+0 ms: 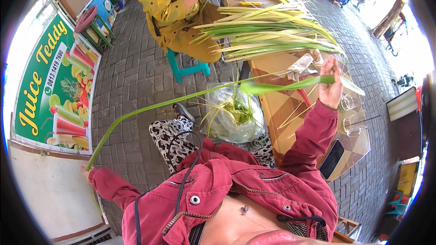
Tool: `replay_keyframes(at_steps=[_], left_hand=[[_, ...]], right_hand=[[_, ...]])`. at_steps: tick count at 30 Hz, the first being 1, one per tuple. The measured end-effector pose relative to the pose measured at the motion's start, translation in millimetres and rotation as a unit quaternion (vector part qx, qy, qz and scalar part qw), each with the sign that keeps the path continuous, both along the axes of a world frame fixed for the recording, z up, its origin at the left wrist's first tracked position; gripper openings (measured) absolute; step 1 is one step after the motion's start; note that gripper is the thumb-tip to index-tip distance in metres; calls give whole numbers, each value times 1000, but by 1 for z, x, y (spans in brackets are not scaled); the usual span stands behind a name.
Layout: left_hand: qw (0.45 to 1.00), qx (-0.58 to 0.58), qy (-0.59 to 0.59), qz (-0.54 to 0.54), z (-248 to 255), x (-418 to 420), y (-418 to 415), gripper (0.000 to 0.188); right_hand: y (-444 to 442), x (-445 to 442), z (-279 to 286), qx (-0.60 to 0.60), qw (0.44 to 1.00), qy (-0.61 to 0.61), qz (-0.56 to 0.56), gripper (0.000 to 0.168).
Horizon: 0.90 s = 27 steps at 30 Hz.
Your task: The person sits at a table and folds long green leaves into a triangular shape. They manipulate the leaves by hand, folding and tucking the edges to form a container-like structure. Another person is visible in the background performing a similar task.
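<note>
Far out to the left, my left hand (85,172) grips the end of a long green leaf strip (150,106). The strip arches up across the paving towards the table. Raised over the table, my right hand (331,85) has its fingers upright, with a broader green leaf blade (289,85) crossing the palm. The blade's pale end sticks out past the hand on the right; its other end is blurred. Whether strip and blade are joined, I cannot tell. A pile of split palm leaves (272,34) lies beyond, across the table (276,112).
A clear plastic bag (235,119) of leaf scraps stands between my legs. Glass mugs (352,124) and a phone (332,159) lie near the table's right edge. Opposite, a person (177,13) on a teal stool (180,68) holds folded leaf. A yellow cutter (250,3) lies farther back.
</note>
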State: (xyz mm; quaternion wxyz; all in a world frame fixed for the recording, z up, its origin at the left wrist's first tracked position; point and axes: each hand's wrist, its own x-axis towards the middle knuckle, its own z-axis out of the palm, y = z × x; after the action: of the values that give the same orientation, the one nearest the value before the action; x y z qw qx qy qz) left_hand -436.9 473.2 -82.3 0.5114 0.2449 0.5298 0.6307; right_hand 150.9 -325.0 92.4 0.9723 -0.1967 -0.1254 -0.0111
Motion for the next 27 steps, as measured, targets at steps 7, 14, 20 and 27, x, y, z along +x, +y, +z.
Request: replay_keyframes(at_steps=[7,14,20,27], left_hand=[[982,122,69,-124,39,111,-52,27],[779,253,-63,-570,187,375,-361,45],[555,323,-157,-750,234,442,-470,39],[430,340,-120,-828,241,431,-495,35]], right_hand=[[11,-6,12,-49,999,-2,6,38],[118,-65,19,-501,836,-35,221,66],[138,-83,20,-457,826,-56,326,64],[141,-86,14,-215,846,64,483,55]])
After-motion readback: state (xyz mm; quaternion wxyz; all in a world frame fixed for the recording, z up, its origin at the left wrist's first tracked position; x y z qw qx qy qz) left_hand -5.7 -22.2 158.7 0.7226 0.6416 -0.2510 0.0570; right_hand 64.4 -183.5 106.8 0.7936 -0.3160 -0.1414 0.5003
